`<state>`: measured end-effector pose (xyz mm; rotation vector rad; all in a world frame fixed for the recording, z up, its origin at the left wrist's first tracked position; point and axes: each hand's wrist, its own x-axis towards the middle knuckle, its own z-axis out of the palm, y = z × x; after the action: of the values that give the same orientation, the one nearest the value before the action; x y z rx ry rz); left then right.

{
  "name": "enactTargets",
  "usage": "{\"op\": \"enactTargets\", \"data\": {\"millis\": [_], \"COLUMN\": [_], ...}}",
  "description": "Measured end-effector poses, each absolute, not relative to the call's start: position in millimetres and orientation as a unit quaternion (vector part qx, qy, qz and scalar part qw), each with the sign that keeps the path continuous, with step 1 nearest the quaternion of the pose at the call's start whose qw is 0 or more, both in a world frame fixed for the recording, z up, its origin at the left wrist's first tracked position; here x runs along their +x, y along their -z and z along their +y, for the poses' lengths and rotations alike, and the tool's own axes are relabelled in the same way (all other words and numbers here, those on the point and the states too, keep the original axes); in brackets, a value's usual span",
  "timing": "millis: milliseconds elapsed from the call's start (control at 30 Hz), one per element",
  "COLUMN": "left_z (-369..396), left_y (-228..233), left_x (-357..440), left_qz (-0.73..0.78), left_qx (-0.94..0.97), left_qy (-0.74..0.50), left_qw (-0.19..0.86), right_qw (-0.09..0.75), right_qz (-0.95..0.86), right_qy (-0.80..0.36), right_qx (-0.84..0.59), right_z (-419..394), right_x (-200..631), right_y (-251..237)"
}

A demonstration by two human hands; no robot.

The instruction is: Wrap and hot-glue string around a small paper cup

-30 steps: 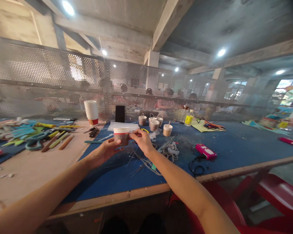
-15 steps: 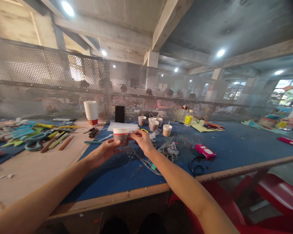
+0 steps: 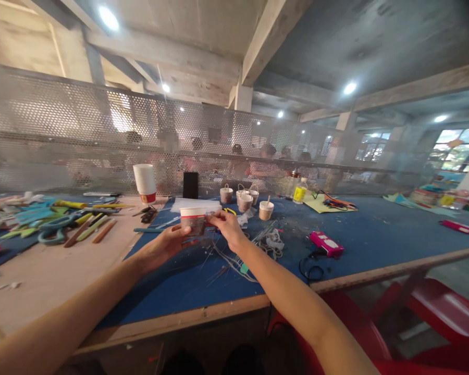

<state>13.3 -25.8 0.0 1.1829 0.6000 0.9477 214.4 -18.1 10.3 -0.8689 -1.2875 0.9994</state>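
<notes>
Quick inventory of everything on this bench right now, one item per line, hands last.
paper cup: 1, white rim, brown wrap, held above blue mat
small wrapped cups: about 5, brown, mid-table
cup stack: 1, white with red base, back left
blue mat: 1, covers bench
pink device: 1, right of centre
yellow-label bottle: 1, near mesh screen
scissors: 1, teal, left
left hand: holds cup from below
right hand: pinches cup's side
</notes>
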Motion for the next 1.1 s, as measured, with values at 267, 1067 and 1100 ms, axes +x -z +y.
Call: {"op": "enactTargets", "data": {"millis": [267, 1067, 1100], "left_z": [-24.2, -33.5, -33.1], "left_y": [0.2, -3.6, -3.1], "left_x": [13.9, 23.3, 23.1], "left_qz": [0.269, 0.329, 0.330], "left_qx": [0.533, 0.541, 0.539], "left_qy": [-0.442, -0.443, -0.443], "left_qw": [0.669, 0.636, 0.636], "right_qw": [0.608, 0.581, 0.580], "right_qz": [-0.561, -0.642, -0.644], "right_qy": [-0.425, -0.330, -0.325], "right_qx": [-0.367, -0.375, -0.377], "right_z": [-17.3, -13.1, -12.8], "right_x": [214.9, 213.7, 213.6], "right_y": [-7.4, 1.2, 1.5]}}
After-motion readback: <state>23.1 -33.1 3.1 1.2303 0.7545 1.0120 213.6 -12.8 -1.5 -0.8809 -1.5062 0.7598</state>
